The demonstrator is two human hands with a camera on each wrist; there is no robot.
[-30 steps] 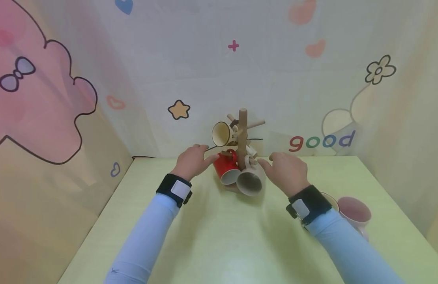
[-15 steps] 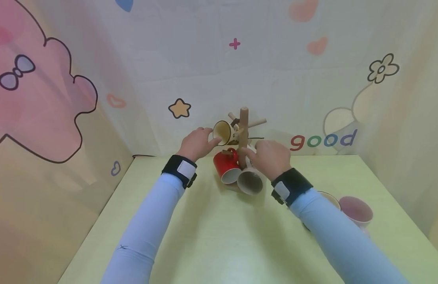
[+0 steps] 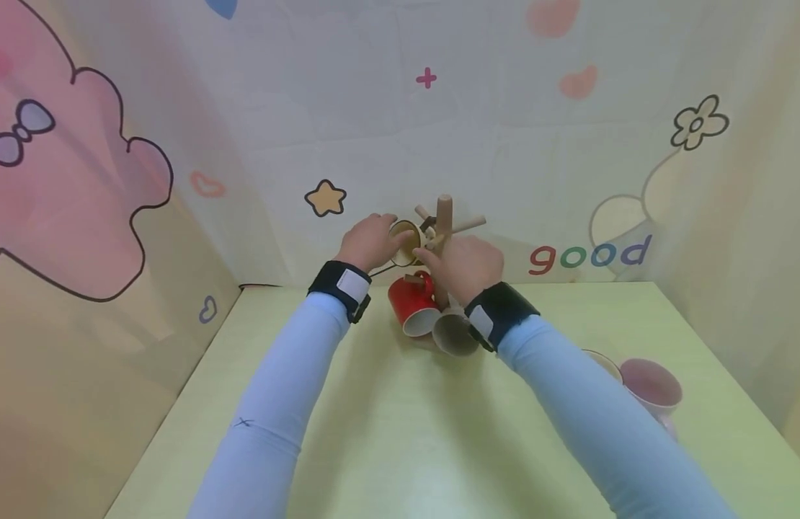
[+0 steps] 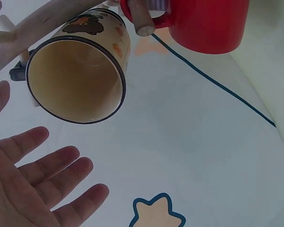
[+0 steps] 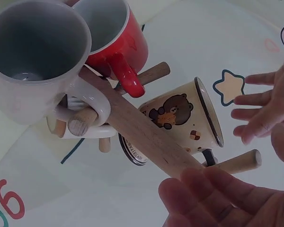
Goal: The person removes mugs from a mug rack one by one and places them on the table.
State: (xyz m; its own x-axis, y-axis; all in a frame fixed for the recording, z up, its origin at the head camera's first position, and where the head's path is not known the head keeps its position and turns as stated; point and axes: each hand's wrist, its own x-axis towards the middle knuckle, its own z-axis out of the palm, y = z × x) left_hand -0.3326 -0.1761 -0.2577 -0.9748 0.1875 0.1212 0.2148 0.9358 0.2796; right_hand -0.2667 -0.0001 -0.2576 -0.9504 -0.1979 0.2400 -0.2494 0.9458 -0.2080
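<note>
Currently, your right sleeve (image 3: 594, 425) is covering most of a dark-rimmed mug (image 3: 602, 362), and your right hand (image 3: 468, 263) is hiding part of the wooden mug tree (image 3: 444, 210) in the head view. The cream bear-print mug (image 5: 173, 118) is hanging on that tree between your hands. Your left hand (image 3: 367, 244) is hovering just beside its rim, the fingers (image 4: 49, 165) extending nearly straight and gripping nothing. Your right hand's fingers are bending loosely near the post, also gripping nothing; you cannot tell whether they are touching the wood. A peg (image 5: 241, 161) is jutting out beside the mug's handle, close to those fingers. Below, a red mug (image 3: 408, 299) and a white mug (image 3: 455, 334) are hanging, while a pink mug (image 3: 651, 382) is standing on the counter (image 3: 387, 447) at right.
</note>
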